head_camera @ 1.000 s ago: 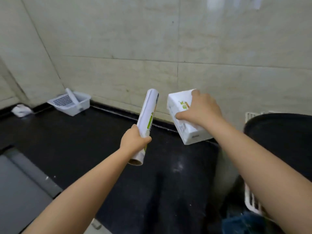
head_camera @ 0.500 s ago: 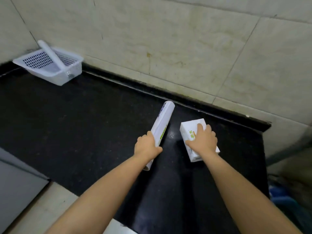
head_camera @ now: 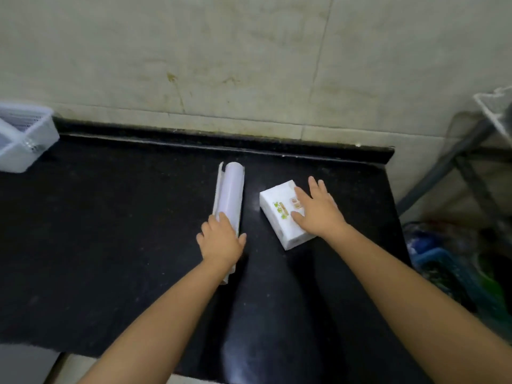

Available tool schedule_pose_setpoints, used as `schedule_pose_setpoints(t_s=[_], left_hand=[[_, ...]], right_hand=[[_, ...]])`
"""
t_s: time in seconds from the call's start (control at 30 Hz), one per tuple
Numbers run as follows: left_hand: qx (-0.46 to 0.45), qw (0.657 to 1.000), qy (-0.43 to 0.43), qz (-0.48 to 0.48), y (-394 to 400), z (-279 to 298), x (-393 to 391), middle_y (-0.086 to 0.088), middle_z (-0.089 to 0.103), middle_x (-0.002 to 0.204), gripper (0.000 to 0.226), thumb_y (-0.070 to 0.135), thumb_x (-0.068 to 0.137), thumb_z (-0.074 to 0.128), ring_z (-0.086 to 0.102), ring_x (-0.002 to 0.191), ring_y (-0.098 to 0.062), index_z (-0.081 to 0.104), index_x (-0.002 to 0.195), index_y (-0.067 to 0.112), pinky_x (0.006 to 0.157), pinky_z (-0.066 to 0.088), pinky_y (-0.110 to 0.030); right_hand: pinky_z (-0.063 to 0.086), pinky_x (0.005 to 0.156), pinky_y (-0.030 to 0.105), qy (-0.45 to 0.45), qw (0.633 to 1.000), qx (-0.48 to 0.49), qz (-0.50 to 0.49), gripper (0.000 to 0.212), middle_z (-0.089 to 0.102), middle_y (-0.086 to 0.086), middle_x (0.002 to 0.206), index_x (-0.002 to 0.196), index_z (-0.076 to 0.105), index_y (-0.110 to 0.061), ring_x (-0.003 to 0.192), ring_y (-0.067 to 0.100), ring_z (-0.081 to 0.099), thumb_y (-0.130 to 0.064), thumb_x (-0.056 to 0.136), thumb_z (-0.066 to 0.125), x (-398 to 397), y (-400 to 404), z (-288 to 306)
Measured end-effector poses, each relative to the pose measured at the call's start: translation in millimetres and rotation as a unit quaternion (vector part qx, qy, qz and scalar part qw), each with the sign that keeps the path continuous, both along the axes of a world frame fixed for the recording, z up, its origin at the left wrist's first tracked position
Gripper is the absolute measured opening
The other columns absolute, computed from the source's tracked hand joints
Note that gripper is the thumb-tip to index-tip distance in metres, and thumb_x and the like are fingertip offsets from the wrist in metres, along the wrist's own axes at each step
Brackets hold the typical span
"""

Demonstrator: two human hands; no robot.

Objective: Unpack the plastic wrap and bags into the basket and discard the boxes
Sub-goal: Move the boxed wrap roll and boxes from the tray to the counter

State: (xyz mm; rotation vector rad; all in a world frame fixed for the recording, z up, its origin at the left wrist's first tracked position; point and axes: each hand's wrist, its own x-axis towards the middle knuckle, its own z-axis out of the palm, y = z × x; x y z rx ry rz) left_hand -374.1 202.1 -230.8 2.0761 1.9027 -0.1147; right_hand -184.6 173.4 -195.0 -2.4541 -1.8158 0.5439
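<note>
The left hand [head_camera: 221, 242] lies curled over the near end of the long roll box [head_camera: 230, 195]; the right hand [head_camera: 318, 214] rests spread flat on the small box [head_camera: 279, 214]. Both boxes lie on the black counter [head_camera: 110, 231], apparently unopened. The white basket [head_camera: 22, 139] sits far left, so unpacking and discarding seemingly remain.

1. Table [head_camera: 110, 245]: black, glossy, set against a pale tiled wall [head_camera: 249, 65].
2. Roll box [head_camera: 230, 195]: long white carton lying flat on the table, its long side open and a white roll showing inside.
3. Left hand [head_camera: 221, 242]: laid over the near end of the roll box, fingers curled on it.
4. Small box [head_camera: 282, 214]: white, green print on top, flat on the table just right of the roll box.
5. Right hand [head_camera: 318, 212]: palm down on the small box, fingers spread.
6. Basket [head_camera: 25, 139]: white, perforated, at the table's far left edge, well apart from both boxes.
7. Metal rack [head_camera: 471, 151]: right of the table, partly in view.
</note>
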Motion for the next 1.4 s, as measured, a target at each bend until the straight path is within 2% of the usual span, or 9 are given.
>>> schedule_pose_setpoints(t_s=[0.17,0.27,0.37,0.53,0.7,0.9,1.07,1.2,1.4], left_hand=[[0.097,0.982,-0.005,-0.165,-10.2,53.7,84.2,-0.017,0.028,0.149,0.053,0.043,0.094,0.039,0.025,0.138,-0.030,0.037,0.135,0.010,0.110,0.027,-0.043],[0.143,0.951,-0.050,-0.271,-42.2,93.7,164.0,-0.015,0.024,0.153,0.053,0.042,0.096,0.035,0.020,0.141,-0.028,0.034,0.138,0.009,0.113,0.024,-0.042],[0.187,0.910,-0.097,-0.357,-89.6,127.8,247.5,-0.010,0.026,0.153,0.051,0.043,0.097,0.032,0.021,0.141,-0.026,0.034,0.139,0.014,0.113,0.024,-0.039],[0.187,0.876,-0.170,-0.410,-163.0,164.4,374.7,-0.009,0.021,0.156,0.052,0.044,0.097,0.030,0.013,0.145,-0.026,0.032,0.142,0.018,0.119,0.014,-0.040],[0.095,0.909,-0.085,-0.397,-199.2,171.8,463.4,-0.007,0.008,0.159,0.058,0.047,0.096,0.029,0.002,0.147,-0.027,0.018,0.147,0.020,0.120,0.008,-0.045],[0.035,0.924,-0.011,-0.380,-209.2,158.8,480.3,-0.002,-0.002,0.160,0.058,0.050,0.097,0.019,-0.006,0.147,-0.026,0.006,0.148,0.026,0.119,-0.002,-0.047],[0.038,0.926,-0.023,-0.375,-211.7,164.7,477.7,-0.002,0.001,0.160,0.058,0.048,0.097,0.023,-0.004,0.147,-0.025,0.009,0.148,0.024,0.120,0.000,-0.046],[0.134,0.925,-0.104,-0.339,-202.0,186.1,460.1,-0.007,0.013,0.159,0.057,0.042,0.097,0.033,0.006,0.146,-0.026,0.019,0.147,0.017,0.119,0.011,-0.046],[0.199,0.954,-0.083,-0.208,-157.0,192.2,348.8,-0.014,0.029,0.152,0.055,0.036,0.095,0.041,0.023,0.141,-0.030,0.030,0.141,0.010,0.114,0.025,-0.044]], right_hand=[[0.028,0.113,0.040,-0.028,0.983,0.162,-0.081,0.053,0.024,0.015,0.153,0.139,0.034,-0.009,0.143,0.028,0.016,-0.027,0.092,0.047,80.8,-54.5,86.7],[0.036,0.104,0.039,-0.074,0.960,0.237,-0.132,0.040,0.049,0.023,0.134,0.122,0.053,0.002,0.127,0.033,0.042,-0.020,0.088,0.052,148.6,-104.4,140.5],[0.044,0.094,0.043,-0.103,0.933,0.276,-0.208,0.036,0.059,0.022,0.122,0.114,0.058,0.002,0.114,0.036,0.053,-0.020,0.086,0.053,221.4,-166.6,176.6],[0.047,0.087,0.038,-0.132,0.903,0.254,-0.320,0.045,0.062,0.019,0.119,0.118,0.056,-0.007,0.109,0.036,0.055,-0.037,0.084,0.055,340.0,-244.2,195.1],[0.038,0.102,0.043,-0.099,0.931,0.103,-0.335,0.083,0.036,0.016,0.144,0.139,0.027,-0.017,0.130,0.034,0.038,-0.064,0.075,0.051,416.0,-261.8,181.4],[0.032,0.073,0.031,-0.011,0.937,0.104,-0.335,0.072,0.039,0.018,0.134,0.139,0.024,-0.016,0.116,0.033,0.048,-0.045,0.080,0.054,436.1,-255.7,174.0],[0.032,0.071,0.030,-0.034,0.947,0.129,-0.294,0.061,0.044,0.019,0.129,0.134,0.034,-0.013,0.112,0.034,0.051,-0.040,0.083,0.054,430.8,-260.1,176.3],[0.033,0.070,0.032,-0.034,0.943,0.222,-0.247,0.061,0.048,0.023,0.125,0.132,0.034,-0.011,0.108,0.039,0.051,-0.036,0.081,0.056,416.4,-257.9,196.8],[0.031,0.070,0.034,-0.021,0.953,0.285,-0.095,0.063,0.049,0.027,0.123,0.134,0.033,-0.013,0.107,0.043,0.051,-0.036,0.080,0.057,326.0,-220.4,224.2]])
